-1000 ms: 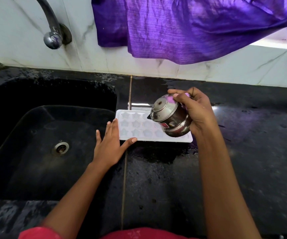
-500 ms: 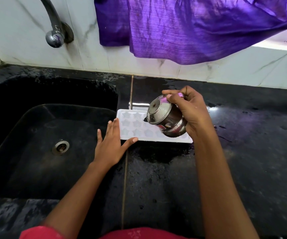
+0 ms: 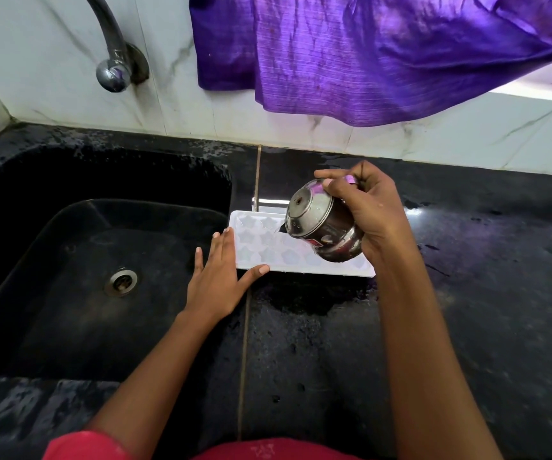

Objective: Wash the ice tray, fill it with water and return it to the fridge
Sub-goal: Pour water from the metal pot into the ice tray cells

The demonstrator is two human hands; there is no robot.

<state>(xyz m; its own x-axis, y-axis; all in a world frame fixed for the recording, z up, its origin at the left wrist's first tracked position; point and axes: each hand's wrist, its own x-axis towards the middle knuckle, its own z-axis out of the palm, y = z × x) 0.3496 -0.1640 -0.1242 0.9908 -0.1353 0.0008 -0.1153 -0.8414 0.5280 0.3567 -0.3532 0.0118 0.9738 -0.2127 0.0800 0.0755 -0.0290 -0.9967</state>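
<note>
While right hand (image 3: 372,214) grips tilted steel pot (image 3: 322,229), left hand (image 3: 216,280) flat, open beside ice tray (image 3: 268,242).

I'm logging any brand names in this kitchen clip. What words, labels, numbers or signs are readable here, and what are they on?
No text can be read anywhere in this view.
Red label on the steel kettle: a red patch with a dark edge shows near its base, too small and partly turned away to read.
White ice tray: only star-shaped moulds, no lettering.
Tap, purple cloth, sink: no markings visible.
</note>
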